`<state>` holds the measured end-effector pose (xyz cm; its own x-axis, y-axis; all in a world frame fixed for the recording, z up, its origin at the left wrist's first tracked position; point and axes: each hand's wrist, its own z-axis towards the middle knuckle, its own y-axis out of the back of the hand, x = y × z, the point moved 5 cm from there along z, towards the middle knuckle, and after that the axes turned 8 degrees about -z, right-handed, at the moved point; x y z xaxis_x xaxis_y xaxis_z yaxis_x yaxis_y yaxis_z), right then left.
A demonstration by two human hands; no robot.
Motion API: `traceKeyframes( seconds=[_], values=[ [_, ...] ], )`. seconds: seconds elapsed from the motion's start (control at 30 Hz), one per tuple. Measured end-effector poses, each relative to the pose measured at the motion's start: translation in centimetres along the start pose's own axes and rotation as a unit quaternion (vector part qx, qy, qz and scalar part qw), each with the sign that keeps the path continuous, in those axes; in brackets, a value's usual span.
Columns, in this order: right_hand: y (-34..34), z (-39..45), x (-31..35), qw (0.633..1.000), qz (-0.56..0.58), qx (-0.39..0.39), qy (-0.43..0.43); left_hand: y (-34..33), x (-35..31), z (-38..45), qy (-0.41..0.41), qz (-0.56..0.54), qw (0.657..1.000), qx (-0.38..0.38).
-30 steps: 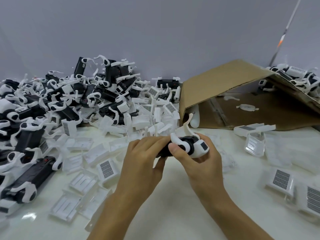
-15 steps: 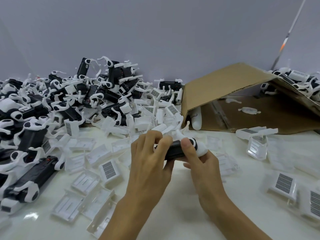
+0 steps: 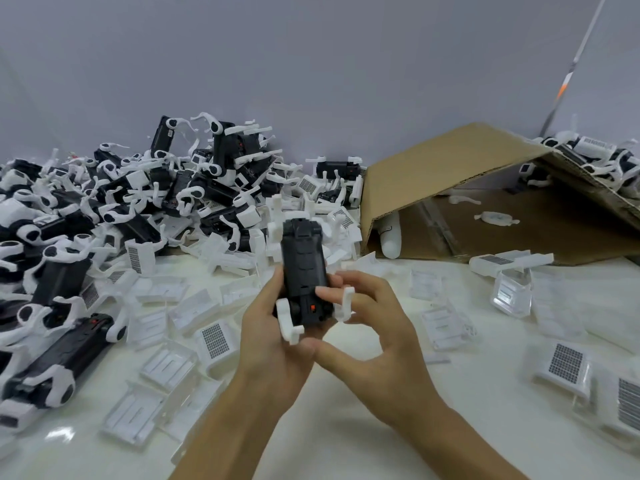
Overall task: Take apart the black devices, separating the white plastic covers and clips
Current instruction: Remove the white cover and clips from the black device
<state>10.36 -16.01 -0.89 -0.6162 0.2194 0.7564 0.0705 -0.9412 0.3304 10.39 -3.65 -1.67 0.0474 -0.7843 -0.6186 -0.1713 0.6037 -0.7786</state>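
Black device (image 3: 304, 271) upright between gripping left hand (image 3: 273, 327) and right hand (image 3: 367, 327) (white clips attached).

Two hands (image 3: 277, 327), one held black device (image 3: 304, 271), one cardboard box (image 3: 450, 168); piled devices (image 3: 138, 202) and loose white covers (image 3: 166, 368) (too many to count).

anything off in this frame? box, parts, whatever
The cardboard box lies tipped on its side at the back right, open toward the table, with white clips loose inside it and devices piled on its upper flap. Otherwise only sorted heaps; both hands hold one black device.
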Motion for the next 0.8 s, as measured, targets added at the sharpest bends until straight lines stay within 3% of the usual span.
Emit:
traceKeyframes(
  seconds=[0.17,0.53,0.8],
  values=[
    [0.3,0.14,-0.28,1.0,0.019,-0.015,-0.001,-0.62,0.76,-0.28,0.024,-0.018,0.999,0.037],
    [0.16,0.11,0.12,0.997,0.073,-0.027,-0.017,-0.81,0.74,-0.36,0.026,-0.038,0.998,0.042],
    [0.47,0.05,0.04,0.999,0.01,-0.041,-0.032,-0.22,0.81,0.1,0.026,-0.026,0.999,0.026]
  ],
)
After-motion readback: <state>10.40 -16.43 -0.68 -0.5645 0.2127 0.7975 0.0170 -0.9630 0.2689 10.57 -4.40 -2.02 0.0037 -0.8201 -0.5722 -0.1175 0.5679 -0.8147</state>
